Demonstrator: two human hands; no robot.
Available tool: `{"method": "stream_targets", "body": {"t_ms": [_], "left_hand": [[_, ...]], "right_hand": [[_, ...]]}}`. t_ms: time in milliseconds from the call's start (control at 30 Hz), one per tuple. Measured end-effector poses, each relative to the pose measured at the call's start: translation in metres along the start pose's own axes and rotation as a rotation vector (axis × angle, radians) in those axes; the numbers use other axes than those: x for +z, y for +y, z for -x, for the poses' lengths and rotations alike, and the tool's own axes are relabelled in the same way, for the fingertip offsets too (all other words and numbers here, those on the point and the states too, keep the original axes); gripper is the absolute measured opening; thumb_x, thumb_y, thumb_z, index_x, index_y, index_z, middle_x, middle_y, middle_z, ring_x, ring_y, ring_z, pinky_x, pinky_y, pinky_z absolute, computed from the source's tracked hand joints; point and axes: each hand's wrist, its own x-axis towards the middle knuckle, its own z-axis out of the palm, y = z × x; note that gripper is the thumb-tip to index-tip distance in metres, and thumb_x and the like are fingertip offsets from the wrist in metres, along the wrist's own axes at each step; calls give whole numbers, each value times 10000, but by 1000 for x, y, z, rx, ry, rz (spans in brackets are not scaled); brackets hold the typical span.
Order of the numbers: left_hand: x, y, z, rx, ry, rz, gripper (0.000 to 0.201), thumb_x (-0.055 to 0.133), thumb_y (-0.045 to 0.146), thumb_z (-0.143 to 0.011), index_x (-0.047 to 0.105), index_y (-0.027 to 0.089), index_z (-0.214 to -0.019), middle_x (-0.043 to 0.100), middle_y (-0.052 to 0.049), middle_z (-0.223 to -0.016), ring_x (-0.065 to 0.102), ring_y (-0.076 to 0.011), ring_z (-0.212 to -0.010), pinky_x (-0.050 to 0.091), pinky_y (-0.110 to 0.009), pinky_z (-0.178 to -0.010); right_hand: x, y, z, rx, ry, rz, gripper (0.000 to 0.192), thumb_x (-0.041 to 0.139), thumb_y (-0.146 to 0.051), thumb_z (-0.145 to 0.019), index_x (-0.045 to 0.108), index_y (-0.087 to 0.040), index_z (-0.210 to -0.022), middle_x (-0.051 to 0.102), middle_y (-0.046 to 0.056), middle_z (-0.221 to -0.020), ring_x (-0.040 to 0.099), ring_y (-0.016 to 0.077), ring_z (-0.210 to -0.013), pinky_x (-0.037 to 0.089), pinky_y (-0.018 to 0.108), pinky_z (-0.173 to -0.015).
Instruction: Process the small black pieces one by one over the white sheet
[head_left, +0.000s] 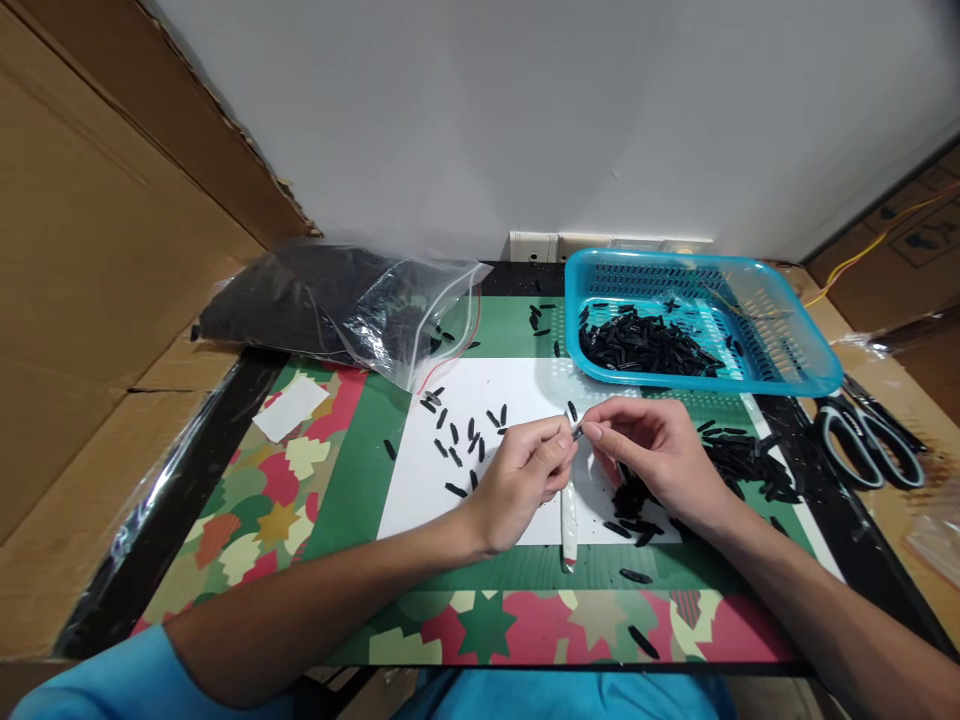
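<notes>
A small black strip-like piece [577, 433] is between the fingertips of both hands, above the white paper [517, 385]. My left hand [529, 470] is closed, with its thumb and forefinger at the piece's left end. From the other side, my right hand [649, 445] pinches the piece between thumb and forefinger. Below the hands lies a narrow white stick [569, 525] with a reddish tip, its upper part partly covered. Loose black pieces [454, 455] are scattered left of my left hand. A heap of them [739, 465] lies right of my right hand, and others sit partly under it.
A blue plastic basket [780, 375] at the back right holds many black pieces. Scissors [862, 445] lie to its front right. A clear zip bag [300, 300] full of dark material rests at the back left, near a small white card [291, 408]. Cardboard [112, 200] stands at the left.
</notes>
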Motion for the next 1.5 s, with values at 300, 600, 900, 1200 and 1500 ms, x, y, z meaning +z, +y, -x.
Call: {"method": "stream_targets", "body": {"t_ms": [300, 600, 900, 1200, 1500], "left_hand": [[-1, 1, 0, -31, 19, 22, 426, 514, 449, -1077, 425, 200, -742, 369, 86, -569, 231, -49, -473, 190, -201, -469], [-2, -3, -2, 10, 22, -68, 489, 579, 519, -1054, 405, 209, -719, 363, 85, -573, 256, -51, -477, 188, -214, -468], [-2, -1, -1, -23, 30, -5, 444, 542, 464, -1051, 406, 209, -714, 350, 90, -550, 219, -47, -458, 168, -205, -453], [0, 1, -1, -9, 40, -30, 433, 538, 486, -1073, 426, 208, -760, 373, 91, -568, 242, -49, -467, 189, -184, -444], [2, 3, -2, -25, 75, 8, 408, 513, 499, -1091, 433, 214, -810, 365, 102, -570, 225, -49, -461, 198, -159, -440]], "right_hand": [[-1, 2, -1, -17, -26, -20, 291, 865, -446, -876, 769, -171, -884, 621, -32, -588, 528, 93, -456, 419, 210, -454], [-1, 2, 0, -32, -32, -8, 264, 866, -426, -880, 776, -178, -893, 623, -32, -597, 526, 94, -470, 412, 214, -461], [0, 5, -1, -35, -23, -18, 295, 821, -469, -926, 763, -181, -915, 627, -30, -625, 518, 91, -488, 415, 216, -477], [-1, 5, -1, -38, -15, -1, 319, 821, -482, -926, 726, -185, -856, 637, -32, -625, 524, 94, -503, 422, 221, -501], [-2, 5, -1, -62, -36, 45, 252, 826, -423, -932, 744, -189, -886, 636, -36, -650, 526, 95, -523, 403, 224, -512]]}}
